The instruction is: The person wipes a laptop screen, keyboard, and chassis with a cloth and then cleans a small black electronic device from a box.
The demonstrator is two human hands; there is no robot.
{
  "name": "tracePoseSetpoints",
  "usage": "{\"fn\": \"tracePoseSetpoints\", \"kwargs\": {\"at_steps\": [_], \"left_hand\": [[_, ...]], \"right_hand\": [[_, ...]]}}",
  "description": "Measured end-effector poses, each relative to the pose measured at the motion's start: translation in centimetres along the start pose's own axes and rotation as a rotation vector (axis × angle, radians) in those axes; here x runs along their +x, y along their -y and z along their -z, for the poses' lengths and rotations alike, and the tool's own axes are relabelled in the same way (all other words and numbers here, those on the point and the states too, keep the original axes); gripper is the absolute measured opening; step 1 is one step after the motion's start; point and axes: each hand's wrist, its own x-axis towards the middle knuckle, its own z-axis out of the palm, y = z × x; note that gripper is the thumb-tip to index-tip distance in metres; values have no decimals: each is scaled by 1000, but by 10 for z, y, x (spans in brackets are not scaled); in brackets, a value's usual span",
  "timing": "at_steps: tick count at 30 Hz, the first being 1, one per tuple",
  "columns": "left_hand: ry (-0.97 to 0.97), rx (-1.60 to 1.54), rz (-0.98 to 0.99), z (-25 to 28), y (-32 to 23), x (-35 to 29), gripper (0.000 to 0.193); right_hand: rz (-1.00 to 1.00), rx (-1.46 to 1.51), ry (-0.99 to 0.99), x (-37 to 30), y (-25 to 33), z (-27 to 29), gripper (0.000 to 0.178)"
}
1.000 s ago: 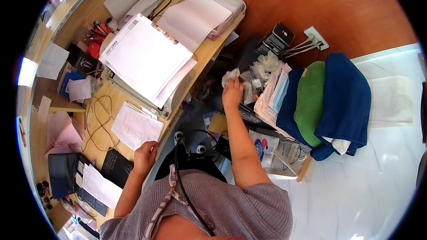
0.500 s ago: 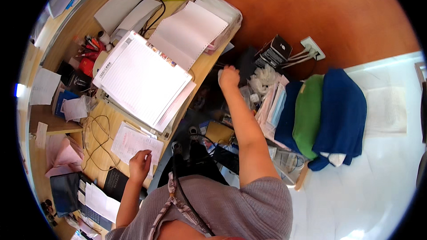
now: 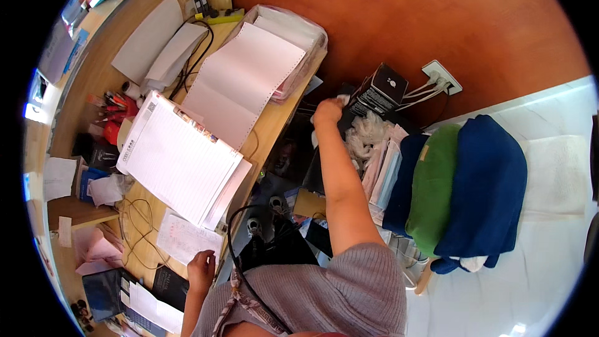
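Observation:
My right arm stretches out over the gap between desk and wall. At its end my right hand (image 3: 329,110) is closed around a small white crumpled piece (image 3: 343,98), perhaps tissue; its fingers are partly hidden. Just beside that hand are a black box (image 3: 379,89) and a heap of clear plastic bags (image 3: 367,134). My left hand (image 3: 201,268) is at the desk's near edge, its fingers curled and no object showing in them. It is right by the lower edge of a handwritten sheet (image 3: 187,237).
A lined pad (image 3: 181,159) and perforated paper (image 3: 240,81) lie on the desk (image 3: 290,103). Loose cables (image 3: 140,224) and a laptop (image 3: 103,293) are at the left. Folded blue (image 3: 483,187) and green cloth (image 3: 435,190) sit at right, below a wall socket (image 3: 442,77).
My view has shifted, so the desk appears lower and further left. My right hand is now closer to the black box. My left hand stays by the sheet, fingers still curled.

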Motion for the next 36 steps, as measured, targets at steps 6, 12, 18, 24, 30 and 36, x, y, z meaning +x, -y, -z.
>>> {"fn": "tracePoseSetpoints", "kwargs": {"at_steps": [6,12,18,24,30,36], "left_hand": [[-82,22,-59,13,0,8,12],[-129,-23,-75,25,6,1,13],[-133,-11,-181,28,5,-7,12],[-161,9,-246,36,12,-11,13],[-171,-24,-297,36,20,-27,13],[-136,-22,-356,39,38,-42,13]], "right_hand": [[-9,281,411,-54,-43,93,39],[-66,338,407,-72,-23,90,25],[34,302,345,-85,-8,50,20],[97,308,314,-99,-7,64,20],[168,548,-295,-169,-13,89,14],[97,423,-357,-280,-2,34,23]]}}
